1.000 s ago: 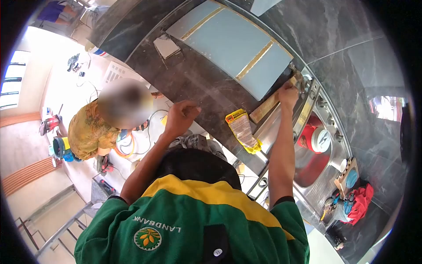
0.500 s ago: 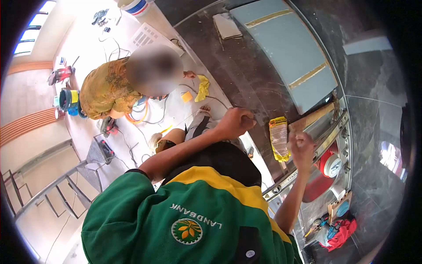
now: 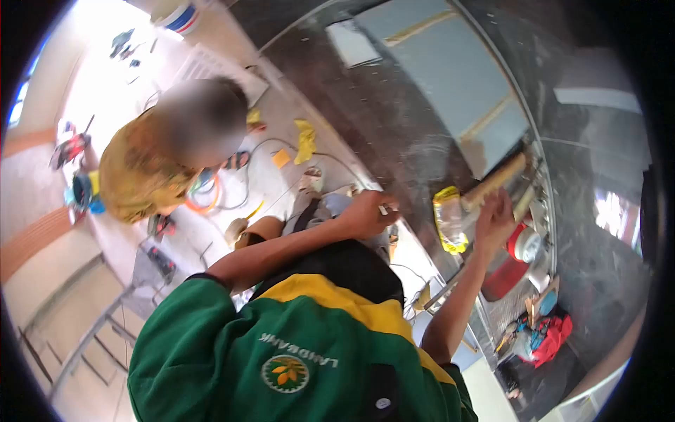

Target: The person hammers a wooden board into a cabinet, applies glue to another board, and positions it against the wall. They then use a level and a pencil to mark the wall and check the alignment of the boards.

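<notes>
My left hand is closed in front of my waist, near the dark counter's edge. A small pale bit shows at its fingers, too small to name. My right hand is raised over the dark surface, its fingers curled together; whatever they hold, if anything, is hidden. Between the two hands lies a yellow packet with a printed pale label. A wooden strip lies just beyond my right hand. A long bar-shaped level passes beneath my right forearm; contact with the hand cannot be made out.
A large grey panel with tan strips and a white tile piece lie on the dark surface. A red container and red cloth are at right. A crouching person is at left, near cables and tools.
The view has shifted and tilted. My right hand has moved a little up and away over the level, fingers still curled. My left hand stays closed. The crouching person has drawn their hand in.
</notes>
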A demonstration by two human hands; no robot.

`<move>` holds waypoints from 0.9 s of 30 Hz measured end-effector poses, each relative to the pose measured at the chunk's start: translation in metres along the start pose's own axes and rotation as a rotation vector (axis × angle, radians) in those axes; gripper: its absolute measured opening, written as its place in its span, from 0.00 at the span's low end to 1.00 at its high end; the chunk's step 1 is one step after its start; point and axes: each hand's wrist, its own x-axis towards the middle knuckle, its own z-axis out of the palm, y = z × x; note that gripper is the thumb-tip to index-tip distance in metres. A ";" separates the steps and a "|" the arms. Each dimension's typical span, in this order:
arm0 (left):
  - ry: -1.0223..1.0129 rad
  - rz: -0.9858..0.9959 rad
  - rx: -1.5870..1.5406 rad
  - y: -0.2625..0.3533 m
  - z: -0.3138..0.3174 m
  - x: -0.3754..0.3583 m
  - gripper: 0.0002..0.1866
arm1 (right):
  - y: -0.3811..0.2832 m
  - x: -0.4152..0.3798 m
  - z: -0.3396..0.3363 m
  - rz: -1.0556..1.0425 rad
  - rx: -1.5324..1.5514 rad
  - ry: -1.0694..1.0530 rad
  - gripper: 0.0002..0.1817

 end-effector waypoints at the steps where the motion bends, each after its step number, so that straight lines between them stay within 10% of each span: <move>1: -0.007 0.009 0.006 0.001 0.000 0.002 0.11 | 0.006 0.015 0.000 0.045 0.043 0.018 0.15; 11: 0.198 -0.036 -0.161 0.038 -0.011 0.043 0.12 | 0.061 0.096 0.030 0.378 -0.273 -0.117 0.18; 17: 0.234 -0.209 -0.264 0.061 -0.011 0.096 0.11 | 0.077 0.119 0.036 -0.090 -0.649 0.144 0.25; 19: 0.225 -0.248 -0.469 0.054 0.003 0.115 0.11 | 0.045 0.133 0.016 0.555 -0.203 -0.376 0.30; 27: 0.303 -0.408 -0.664 0.049 0.040 0.181 0.13 | 0.037 0.144 0.019 0.625 -0.071 -0.320 0.26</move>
